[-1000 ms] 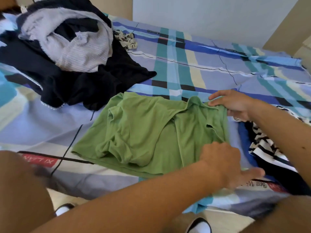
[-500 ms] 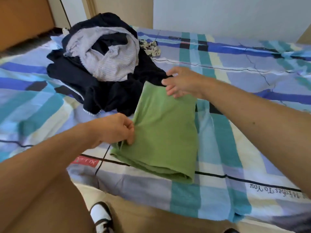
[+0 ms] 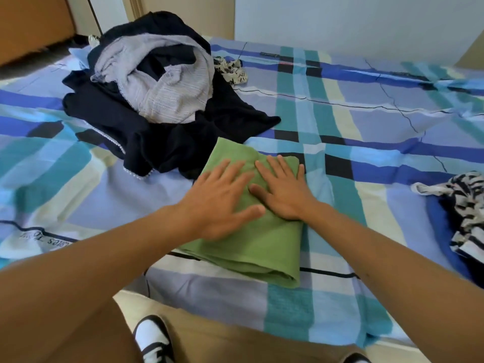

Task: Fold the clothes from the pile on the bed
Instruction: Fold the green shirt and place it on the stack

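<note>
The green shirt (image 3: 262, 247) lies folded to a narrow oblong near the front edge of the bed (image 3: 340, 127), its far end just touching the pile (image 3: 157, 100). The left hand (image 3: 222, 200) and right hand (image 3: 282, 189) rest flat on its far half, side by side. The fingers (image 3: 237, 170) are straight and spread, gripping nothing.

The step in hand looks like smoothing the fold. To do it well, press with the whole palm and sweep from the middle out to the edges, so trapped air and creases leave at the open side. Keep one palm still as an anchor, or the layers will slide on the sheet. The near corner shows several loose layers, so line these up before any further fold.

Counted:
- Hands: two.
- Folded shirts: one.
- Pile: at least two pieces, a dark garment (image 3: 183, 142) below and a grey one (image 3: 167, 90) on top. Whether more lie under them, I cannot tell.
- Behind the pile: one small patterned piece (image 3: 231, 69).
- At the right, well apart: one striped garment (image 3: 466, 205) on a blue cloth (image 3: 440, 226).
</note>
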